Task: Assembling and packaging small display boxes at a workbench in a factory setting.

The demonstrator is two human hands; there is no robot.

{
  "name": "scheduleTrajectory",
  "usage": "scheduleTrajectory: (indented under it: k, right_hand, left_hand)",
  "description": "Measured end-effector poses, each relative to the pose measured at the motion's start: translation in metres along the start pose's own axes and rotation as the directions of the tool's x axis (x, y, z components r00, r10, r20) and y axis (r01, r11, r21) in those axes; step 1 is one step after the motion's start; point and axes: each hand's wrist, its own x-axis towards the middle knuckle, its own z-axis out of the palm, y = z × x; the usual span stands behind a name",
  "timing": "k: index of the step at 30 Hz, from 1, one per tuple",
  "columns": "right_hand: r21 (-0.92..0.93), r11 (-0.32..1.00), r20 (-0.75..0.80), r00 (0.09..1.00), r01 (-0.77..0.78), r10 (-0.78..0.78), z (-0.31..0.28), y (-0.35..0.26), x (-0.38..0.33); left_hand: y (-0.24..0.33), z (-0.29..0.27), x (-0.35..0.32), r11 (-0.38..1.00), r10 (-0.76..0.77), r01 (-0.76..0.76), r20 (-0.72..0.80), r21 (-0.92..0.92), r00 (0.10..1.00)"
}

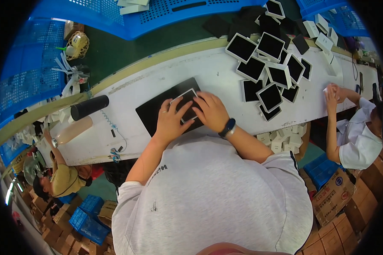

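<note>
Your left hand [171, 120] lay flat, fingers spread and unclenched, pressing down on the near-left part of a small white-framed black panel [187, 103], and a ring showed on one finger. Your right hand [210, 111] rested just beside it, palm down, fingertips on the panel's right edge, so both hands touched the panel without gripping it; a dark band with a blue face sat on that wrist. The panel lay tilted on a black mat [155, 111] that spread out under and to the left of your hands on the white bench [208, 72]. Beyond your right hand, up and to the right, a loose pile of the same white-framed panels [268, 63] overlapped one another, well apart from your fingers. Farther out past them lay some small white boxes [323, 32] beside a blue crate. To the left of your left hand a black cylinder [89, 107] lay on its side, with a pale bottle [73, 130] nearer you, and a coiled white cord [112, 125] trailed between them and the mat. Beyond the bench stood a large blue crate [157, 17]. At the far right another person's hand [332, 92] rested on the bench, and another person in a tan shirt worked at the left end.
</note>
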Motion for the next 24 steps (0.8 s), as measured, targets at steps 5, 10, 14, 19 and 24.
scheduleTrajectory:
  k: [5,10,14,19,24]
  right_hand:
    - [0.079,0.994,0.019,0.997,-0.073,0.071,0.006,0.012,-0.035]
    - [0.089,0.992,0.190,0.979,-0.091,0.073,-0.017,0.016,-0.016]
    - [0.059,0.992,0.166,0.979,0.110,-0.118,-0.038,0.040,-0.030]
    - [-0.154,0.902,-0.281,0.893,-0.402,0.351,-0.136,0.077,-0.048]
    - [-0.138,0.701,-0.570,0.635,-0.700,0.521,-0.198,0.144,-0.058]
  left_hand:
    - [-0.036,-0.013,0.027,0.887,-0.043,0.158,0.263,-0.434,0.964]
    - [-0.130,-0.023,0.167,0.891,-0.301,0.186,-0.232,-0.415,0.925]
    - [-0.197,-0.064,0.280,0.891,-0.454,0.395,-0.455,-0.223,0.766]
    - [-0.158,-0.073,0.352,0.747,-0.317,0.493,-0.414,0.445,0.853]
    - [-0.201,-0.057,0.368,0.697,-0.361,0.568,-0.470,0.437,0.805]
